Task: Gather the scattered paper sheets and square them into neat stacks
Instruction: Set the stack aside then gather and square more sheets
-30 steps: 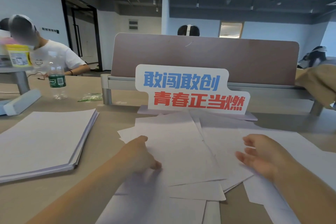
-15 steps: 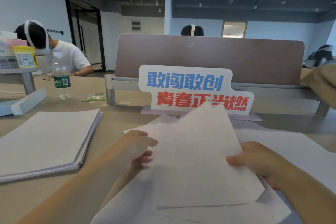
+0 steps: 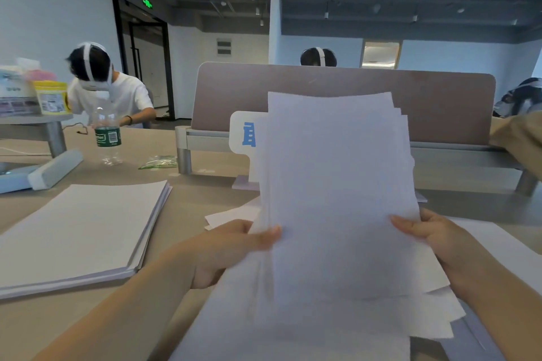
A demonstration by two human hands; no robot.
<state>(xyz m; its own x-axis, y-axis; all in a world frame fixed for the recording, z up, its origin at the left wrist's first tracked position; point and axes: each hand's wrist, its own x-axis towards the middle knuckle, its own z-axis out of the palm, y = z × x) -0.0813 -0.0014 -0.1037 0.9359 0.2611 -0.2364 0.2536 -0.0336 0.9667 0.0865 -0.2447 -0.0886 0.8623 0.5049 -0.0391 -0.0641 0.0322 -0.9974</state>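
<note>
A bundle of white paper sheets [image 3: 337,190] stands nearly upright in front of me, its edges uneven at the top right and bottom. My left hand [image 3: 231,249] grips its left edge with the thumb on the front. My right hand [image 3: 431,234] grips its right edge the same way. A neat stack of paper [image 3: 79,231] lies flat on the table [image 3: 190,202] to the left. A few loose sheets [image 3: 231,215] lie on the table behind my left hand, and more lie to the right [image 3: 498,240].
A white sign with blue lettering [image 3: 243,135] stands behind the held sheets, before a grey desk divider [image 3: 440,108]. A plastic bottle [image 3: 107,138] and a green packet [image 3: 158,161] sit at the back left. A person in a headset [image 3: 99,85] sits at the far left.
Both hands went from flat on the scattered sheets to gripping them at the sides. The bundle has been lifted off the table and tipped upright, hiding most of the sign.
</note>
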